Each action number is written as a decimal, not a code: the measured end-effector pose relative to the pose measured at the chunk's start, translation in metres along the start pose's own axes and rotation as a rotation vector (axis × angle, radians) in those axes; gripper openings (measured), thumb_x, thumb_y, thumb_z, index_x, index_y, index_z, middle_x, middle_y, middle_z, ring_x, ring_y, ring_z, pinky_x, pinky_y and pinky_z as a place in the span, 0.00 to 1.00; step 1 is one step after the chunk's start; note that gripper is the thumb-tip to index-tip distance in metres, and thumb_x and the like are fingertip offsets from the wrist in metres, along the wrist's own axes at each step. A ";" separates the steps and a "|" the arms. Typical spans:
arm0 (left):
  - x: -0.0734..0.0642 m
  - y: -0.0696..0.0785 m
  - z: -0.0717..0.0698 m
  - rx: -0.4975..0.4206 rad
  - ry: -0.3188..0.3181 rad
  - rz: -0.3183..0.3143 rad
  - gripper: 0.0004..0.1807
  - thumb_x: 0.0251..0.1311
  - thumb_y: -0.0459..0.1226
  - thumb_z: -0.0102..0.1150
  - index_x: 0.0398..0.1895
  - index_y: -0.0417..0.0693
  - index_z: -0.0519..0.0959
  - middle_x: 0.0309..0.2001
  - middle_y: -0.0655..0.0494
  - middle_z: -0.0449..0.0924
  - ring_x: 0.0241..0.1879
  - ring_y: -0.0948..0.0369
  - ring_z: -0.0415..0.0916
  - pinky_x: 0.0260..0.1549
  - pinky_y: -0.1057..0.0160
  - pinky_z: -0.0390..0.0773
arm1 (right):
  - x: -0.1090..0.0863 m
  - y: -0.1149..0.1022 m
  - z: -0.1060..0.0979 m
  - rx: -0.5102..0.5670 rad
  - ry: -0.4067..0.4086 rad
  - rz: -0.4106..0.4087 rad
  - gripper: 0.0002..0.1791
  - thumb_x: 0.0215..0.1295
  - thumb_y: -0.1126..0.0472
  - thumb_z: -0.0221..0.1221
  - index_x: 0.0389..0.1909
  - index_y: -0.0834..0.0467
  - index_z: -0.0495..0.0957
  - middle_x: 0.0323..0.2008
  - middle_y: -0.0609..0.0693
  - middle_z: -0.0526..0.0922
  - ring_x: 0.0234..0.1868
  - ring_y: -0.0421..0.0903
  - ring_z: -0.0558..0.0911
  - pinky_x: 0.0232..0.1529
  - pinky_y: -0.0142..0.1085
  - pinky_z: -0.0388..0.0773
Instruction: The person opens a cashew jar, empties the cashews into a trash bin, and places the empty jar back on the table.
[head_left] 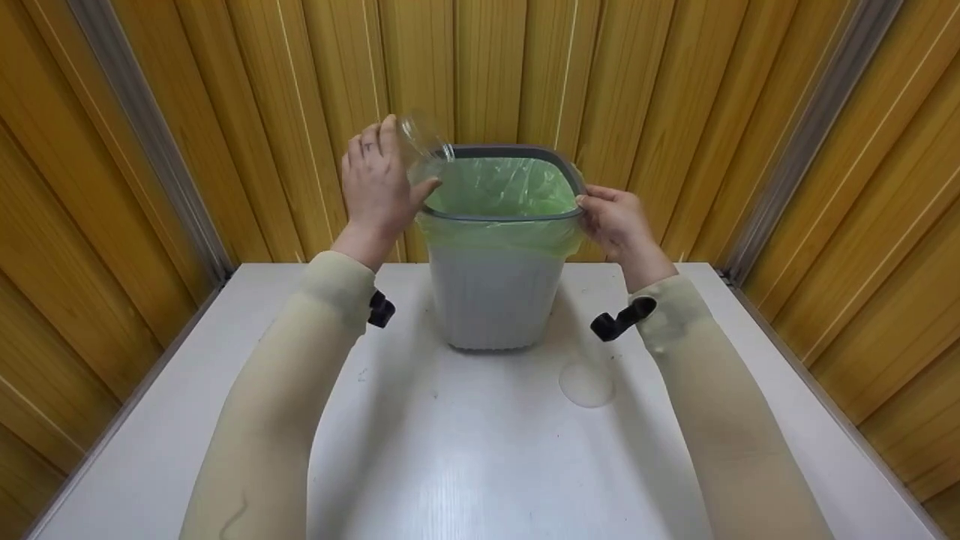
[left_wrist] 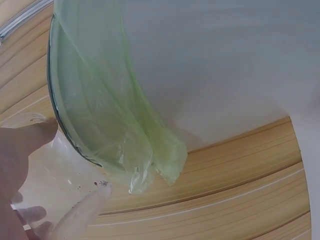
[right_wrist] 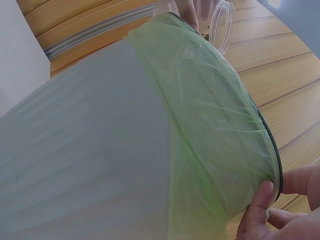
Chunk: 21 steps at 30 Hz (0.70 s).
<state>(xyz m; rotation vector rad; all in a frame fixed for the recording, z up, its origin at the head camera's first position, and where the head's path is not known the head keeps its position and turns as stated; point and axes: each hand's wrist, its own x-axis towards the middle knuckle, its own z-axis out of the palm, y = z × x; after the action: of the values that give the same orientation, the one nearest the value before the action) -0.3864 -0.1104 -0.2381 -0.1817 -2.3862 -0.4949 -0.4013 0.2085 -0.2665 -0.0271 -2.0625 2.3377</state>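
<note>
A clear jar is gripped in my left hand, tilted with its mouth over the left rim of a white trash can. In the left wrist view the thumb and fingers curl round the jar, and a few dark specks show inside it. A green trash bag lines the can and folds down over its outside, under a dark grey rim ring. At the can's right corner, my right hand pinches the rim and bag between thumb and fingers, plain in the right wrist view.
A clear round disc lies flat on the white table, right of the can's base. Wood-patterned panels stand behind and on both sides, with metal posts in the corners. Small specks dot the tabletop.
</note>
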 end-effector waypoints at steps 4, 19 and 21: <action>0.000 -0.004 -0.001 -0.071 0.041 -0.043 0.57 0.56 0.58 0.73 0.79 0.42 0.53 0.73 0.40 0.64 0.73 0.43 0.59 0.73 0.45 0.61 | 0.001 0.000 0.000 0.010 0.003 0.002 0.28 0.77 0.67 0.53 0.75 0.65 0.64 0.46 0.50 0.76 0.36 0.36 0.76 0.39 0.24 0.77; -0.010 -0.026 0.003 -0.373 0.178 -0.219 0.56 0.51 0.56 0.78 0.75 0.40 0.59 0.71 0.40 0.68 0.70 0.44 0.66 0.70 0.46 0.67 | -0.001 -0.001 0.001 0.038 0.003 0.016 0.28 0.77 0.67 0.54 0.75 0.64 0.65 0.50 0.52 0.75 0.40 0.38 0.76 0.40 0.25 0.78; -0.013 -0.029 0.005 -0.438 0.196 -0.232 0.55 0.50 0.55 0.79 0.75 0.40 0.60 0.70 0.40 0.69 0.69 0.45 0.67 0.68 0.46 0.69 | -0.001 -0.002 0.001 0.049 0.003 0.014 0.28 0.76 0.67 0.54 0.75 0.65 0.65 0.50 0.52 0.75 0.40 0.39 0.76 0.39 0.25 0.78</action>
<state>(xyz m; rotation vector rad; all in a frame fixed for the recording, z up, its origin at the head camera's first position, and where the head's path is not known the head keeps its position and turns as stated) -0.3868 -0.1351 -0.2585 -0.0458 -2.0899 -1.0923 -0.4003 0.2075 -0.2647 -0.0445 -2.0089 2.3942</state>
